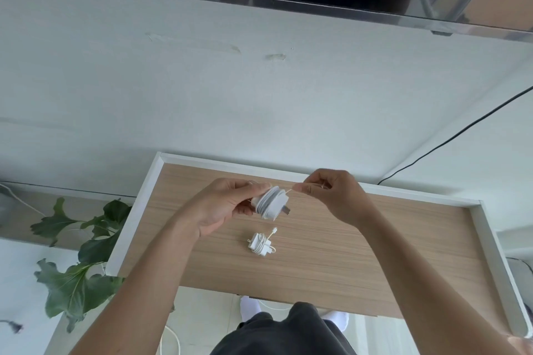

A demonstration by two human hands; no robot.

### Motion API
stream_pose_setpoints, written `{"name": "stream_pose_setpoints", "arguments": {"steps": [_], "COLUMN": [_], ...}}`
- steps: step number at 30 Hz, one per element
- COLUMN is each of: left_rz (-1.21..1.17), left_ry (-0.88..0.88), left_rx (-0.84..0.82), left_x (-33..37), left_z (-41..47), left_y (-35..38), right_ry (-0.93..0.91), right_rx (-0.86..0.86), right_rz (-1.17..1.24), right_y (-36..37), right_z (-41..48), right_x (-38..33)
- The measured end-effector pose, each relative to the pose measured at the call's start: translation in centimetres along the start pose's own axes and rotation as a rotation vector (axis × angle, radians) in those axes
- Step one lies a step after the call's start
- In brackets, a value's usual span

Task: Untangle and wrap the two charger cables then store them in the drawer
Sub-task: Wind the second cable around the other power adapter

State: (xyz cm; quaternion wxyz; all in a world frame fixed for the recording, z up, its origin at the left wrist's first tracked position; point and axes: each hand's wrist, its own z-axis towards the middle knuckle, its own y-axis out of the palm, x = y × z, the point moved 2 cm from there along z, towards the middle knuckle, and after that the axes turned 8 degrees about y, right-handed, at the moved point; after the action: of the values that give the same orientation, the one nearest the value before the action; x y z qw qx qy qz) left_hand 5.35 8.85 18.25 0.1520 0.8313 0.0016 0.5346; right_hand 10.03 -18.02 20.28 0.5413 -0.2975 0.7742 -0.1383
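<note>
Above the desk point(360, 253) our left hand point(227, 204) grips a charger point(272, 204) wound with its cable — our right hand point(331, 193) pinches the cable's free end point(290, 189) taut; the second charger point(261, 243) lies wrapped on the wood just below

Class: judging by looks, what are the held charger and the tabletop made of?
Held charger: seemingly smooth white plastic, matte with a slight sheen, metal prongs. Tabletop: pale wood or wood-look laminate, going by its straight, even grain, matte, with white edging.
</note>
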Motion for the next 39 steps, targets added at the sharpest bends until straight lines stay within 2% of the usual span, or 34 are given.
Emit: {"name": "stream_pose_setpoints", "arguments": {"steps": [3, 7, 10, 14, 21, 26, 33, 39], "left_rz": [0.177, 0.218, 0.168, -0.059, -0.336, -0.376, -0.179, -0.053], "left_ry": [-0.008, 0.012, 0.059, 0.1, 0.083, 0.016, -0.007, 0.031], "left_rx": [0.082, 0.274, 0.377, 0.47, 0.442, 0.297, 0.057, 0.003], "left_x": [-0.8, -2.1, -2.7, -2.5, -1.3, 0.0, 0.5, 0.0], "left_z": [0.0, 0.9, 1.4, 2.0, 1.7, 0.8, -0.2, -0.9], "left_y": [0.1, 0.2, 0.6, 1.1, 1.5, 2.8, 3.2, 3.1], "right_ry": [-0.028, -0.085, -0.162, -0.245, -0.146, -0.134, -0.034, -0.023], "right_rx": [-0.002, -0.049, -0.089, -0.147, -0.288, -0.394, -0.253, -0.121], "right_rz": [0.034, 0.034, -0.006, -0.004, 0.104, 0.124, 0.02, 0.022], "right_y": [-0.6, 0.6, 2.4, 4.7, 5.8, 5.6, 3.1, 0.0], "right_z": [-0.1, -1.3, -2.4, -3.7, -3.5, -3.4, -1.4, -0.7], "right_x": [-1.2, -2.8, -3.2, -3.0, -0.9, -0.1, 1.2, 0.5]}}
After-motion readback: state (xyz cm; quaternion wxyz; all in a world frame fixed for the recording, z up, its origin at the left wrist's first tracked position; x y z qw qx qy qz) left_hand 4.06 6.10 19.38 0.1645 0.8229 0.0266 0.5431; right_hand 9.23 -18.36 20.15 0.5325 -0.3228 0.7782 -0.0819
